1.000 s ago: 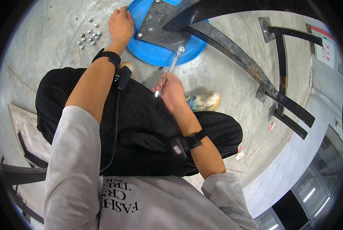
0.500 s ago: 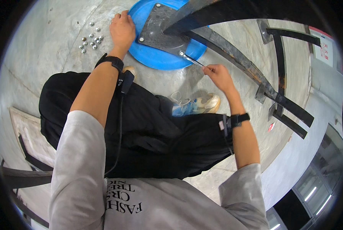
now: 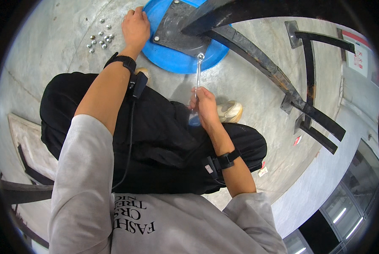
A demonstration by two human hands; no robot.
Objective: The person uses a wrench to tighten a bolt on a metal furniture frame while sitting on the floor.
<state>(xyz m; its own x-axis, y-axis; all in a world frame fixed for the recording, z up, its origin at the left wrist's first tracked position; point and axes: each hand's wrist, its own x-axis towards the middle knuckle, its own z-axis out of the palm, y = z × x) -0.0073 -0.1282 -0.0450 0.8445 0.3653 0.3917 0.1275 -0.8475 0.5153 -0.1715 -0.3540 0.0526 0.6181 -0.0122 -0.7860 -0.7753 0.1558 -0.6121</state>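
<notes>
My left hand (image 3: 135, 28) is at the left rim of a round blue disc (image 3: 159, 60), fingers bent against its edge. On the disc sits a black metal plate (image 3: 179, 30) with a bolt head (image 3: 157, 38) near its left corner and another bolt (image 3: 177, 2) at the far one. My right hand (image 3: 205, 104) is closed round the handle of a silver wrench (image 3: 199, 72). The wrench's ring end sits over the bolt at the plate's near right corner, its handle pointing back toward me. That bolt is mostly covered by the ring.
Several shiny nuts (image 3: 100, 40) lie scattered on the grey floor left of my left hand. A thick black metal beam (image 3: 244, 17) rises from the plate, and a black frame (image 3: 310, 72) extends to the right. My shoe (image 3: 230, 111) is beside my right hand.
My right hand has swung the wrench handle left and toward me, with its ring end still at the near right bolt. My left hand stays at the disc's rim.
</notes>
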